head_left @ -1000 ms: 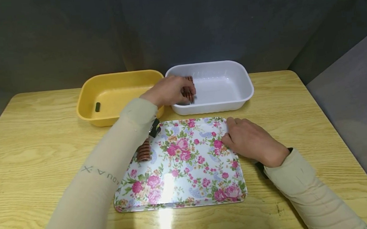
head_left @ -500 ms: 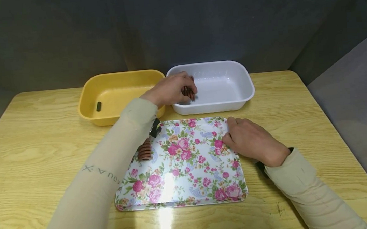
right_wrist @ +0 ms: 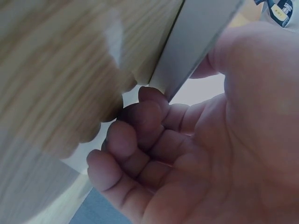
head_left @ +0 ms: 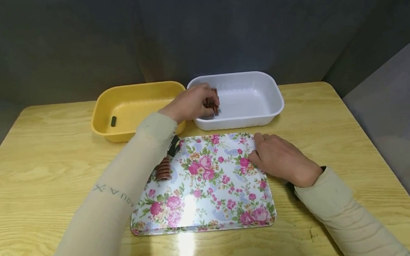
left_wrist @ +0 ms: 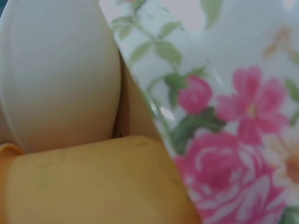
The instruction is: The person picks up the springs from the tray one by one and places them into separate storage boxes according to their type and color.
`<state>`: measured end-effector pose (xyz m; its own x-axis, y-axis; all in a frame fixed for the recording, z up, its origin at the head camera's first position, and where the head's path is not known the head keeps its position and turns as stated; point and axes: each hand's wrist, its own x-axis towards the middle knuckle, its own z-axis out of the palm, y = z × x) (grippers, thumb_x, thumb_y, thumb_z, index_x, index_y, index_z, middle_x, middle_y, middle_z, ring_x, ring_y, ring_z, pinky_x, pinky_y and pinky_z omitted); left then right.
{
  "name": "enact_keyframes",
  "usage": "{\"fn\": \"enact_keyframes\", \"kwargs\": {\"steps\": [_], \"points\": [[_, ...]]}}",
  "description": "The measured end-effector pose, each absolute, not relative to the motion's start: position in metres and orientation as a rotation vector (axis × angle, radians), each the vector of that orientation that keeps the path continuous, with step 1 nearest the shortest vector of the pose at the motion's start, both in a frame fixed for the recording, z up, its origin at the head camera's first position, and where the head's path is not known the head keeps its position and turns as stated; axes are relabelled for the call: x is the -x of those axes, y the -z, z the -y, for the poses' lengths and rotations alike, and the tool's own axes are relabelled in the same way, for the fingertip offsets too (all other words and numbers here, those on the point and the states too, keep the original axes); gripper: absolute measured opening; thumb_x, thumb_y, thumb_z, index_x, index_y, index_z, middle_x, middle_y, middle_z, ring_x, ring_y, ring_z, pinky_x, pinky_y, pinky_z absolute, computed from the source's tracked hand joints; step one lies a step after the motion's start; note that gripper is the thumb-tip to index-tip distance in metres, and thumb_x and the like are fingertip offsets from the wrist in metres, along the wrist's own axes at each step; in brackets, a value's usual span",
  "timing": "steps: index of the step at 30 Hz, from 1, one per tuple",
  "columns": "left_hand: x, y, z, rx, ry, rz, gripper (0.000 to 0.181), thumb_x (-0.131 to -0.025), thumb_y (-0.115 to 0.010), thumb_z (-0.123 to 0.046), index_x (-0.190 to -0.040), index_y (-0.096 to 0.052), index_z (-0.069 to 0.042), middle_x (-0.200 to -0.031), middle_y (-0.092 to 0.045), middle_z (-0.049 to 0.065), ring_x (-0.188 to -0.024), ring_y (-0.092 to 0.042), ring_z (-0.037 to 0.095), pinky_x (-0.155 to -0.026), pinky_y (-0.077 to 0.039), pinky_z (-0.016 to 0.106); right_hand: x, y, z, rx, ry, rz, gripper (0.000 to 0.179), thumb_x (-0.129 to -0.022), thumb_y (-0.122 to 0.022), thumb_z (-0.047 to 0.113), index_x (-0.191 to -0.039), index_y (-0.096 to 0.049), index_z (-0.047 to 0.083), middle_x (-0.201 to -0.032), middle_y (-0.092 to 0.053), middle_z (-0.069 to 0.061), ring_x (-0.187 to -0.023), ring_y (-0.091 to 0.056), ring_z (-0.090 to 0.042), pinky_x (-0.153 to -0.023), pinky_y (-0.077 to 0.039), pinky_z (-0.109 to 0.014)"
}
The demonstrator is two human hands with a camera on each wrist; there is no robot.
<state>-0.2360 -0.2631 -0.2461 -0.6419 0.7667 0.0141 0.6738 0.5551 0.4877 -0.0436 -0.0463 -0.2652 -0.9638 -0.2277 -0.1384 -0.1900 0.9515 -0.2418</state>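
Inside the left end of the white basin (head_left: 246, 120), my left hand (head_left: 191, 102) curls its fingers around a row of reddish-brown discs (head_left: 215, 106). Part of that row is hidden by the hand. Another stack of brown discs (head_left: 163, 169) lies on the floral tray (head_left: 215, 196), partly behind the left forearm. My right hand (head_left: 278, 157) grips the tray's right rim, its thumb over the edge. In the right wrist view, curled fingers (right_wrist: 126, 140) sit beside the tray's pale rim (right_wrist: 191, 42). The left wrist view shows only basins and tray, no hand.
A yellow basin (head_left: 139, 86) stands left of the white one, holding a small dark green block (head_left: 113, 121). Both basins are near the back edge of the wooden table (head_left: 329, 138), before a dark wall. The left forearm crosses over the yellow basin's front corner and the tray.
The left hand has shifted slightly over the discs in the white basin, and less of their far end shows. The right hand stays at the tray's rim. The head view has tilted a little.
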Motion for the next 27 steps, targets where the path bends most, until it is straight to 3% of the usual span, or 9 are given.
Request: {"fn": "enact_keyframes", "kwargs": {"steps": [18,27], "points": [[0.236,0.25,0.271,-1.382,-0.436,-2.818,0.013,-0.096,-0.073,-0.018,-0.107,-0.078,-0.013,-0.107,-0.07,0.006,-0.096,-0.061,0.021,-0.096,-0.056,0.034,0.055,0.28,0.05,0.361,0.367,-2.949,0.018,-0.101,-0.05,0.017,-0.087,-0.048,0.007,-0.068,-0.046,-0.005,-0.06,-0.042,-0.017,-0.058,-0.035,-0.028],[0.237,0.24,0.28,-1.382,-0.326,-2.884,0.021,-0.095,-0.074,-0.019,-0.114,-0.079,-0.011,-0.113,-0.073,0.008,-0.096,-0.06,0.023,-0.094,-0.055,0.037,0.063,0.282,0.048,0.35,0.366,-2.94,0.017,-0.101,-0.05,0.018,-0.088,-0.048,0.007,-0.07,-0.047,-0.005,-0.061,-0.042,-0.017,-0.059,-0.035,-0.028]]}}
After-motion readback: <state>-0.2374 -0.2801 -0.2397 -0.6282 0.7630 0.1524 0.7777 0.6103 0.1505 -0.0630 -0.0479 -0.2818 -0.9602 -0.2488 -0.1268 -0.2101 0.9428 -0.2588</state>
